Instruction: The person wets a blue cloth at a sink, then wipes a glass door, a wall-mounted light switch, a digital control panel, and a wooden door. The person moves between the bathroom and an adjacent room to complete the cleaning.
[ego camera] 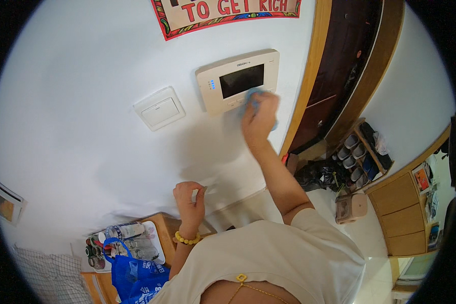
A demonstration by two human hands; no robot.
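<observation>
My right hand [261,117] grips a crumpled blue cloth [254,92] and presses it against the lower right part of a cream wall-mounted intercom panel [212,102]. The hand is slightly blurred and covers some of the panel's buttons. Above the cloth is the panel's dark screen [242,81], with small blue lights glowing to its left. My left hand [189,199] hovers lower down before the wall, fingers curled and thumb tip meeting the index finger; I see nothing held in it. A white light switch [159,108] is on the wall left of the panel.
A wooden door frame [303,76] runs just right of the panel. Low on the left, a white tray [157,243] of bottles and jars stands on a wooden cabinet [167,228], beside a blue bag [136,277]. Right are a shoe rack [372,146], black plastic bag [315,174] and stool [351,208].
</observation>
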